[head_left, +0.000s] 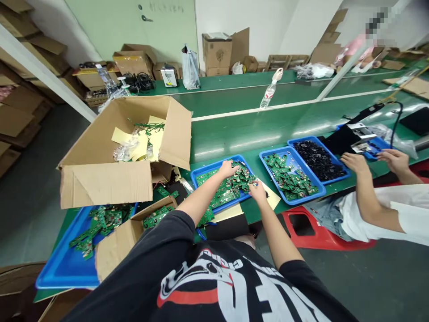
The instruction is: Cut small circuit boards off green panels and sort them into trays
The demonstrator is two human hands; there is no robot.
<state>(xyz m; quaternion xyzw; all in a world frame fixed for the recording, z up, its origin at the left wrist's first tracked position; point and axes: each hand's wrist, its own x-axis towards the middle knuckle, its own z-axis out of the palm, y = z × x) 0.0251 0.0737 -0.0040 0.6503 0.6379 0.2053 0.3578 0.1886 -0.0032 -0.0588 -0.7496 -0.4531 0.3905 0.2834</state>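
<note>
A blue tray in front of me holds a larger panel of green circuit boards and a heap of small separate boards. My left hand reaches over the tray's far side, its fingers curled down at the heap; whatever they grip is hidden. At the tray's right edge, my right hand pinches a small circuit board between thumb and fingers. Beneath that hand lies a pale yellow sheet.
To the left stand a big open carton, a smaller carton of boards and another blue tray. Rightward are a board-filled tray and a tray of black parts. A co-worker's hands work beyond them. A bottle stands behind.
</note>
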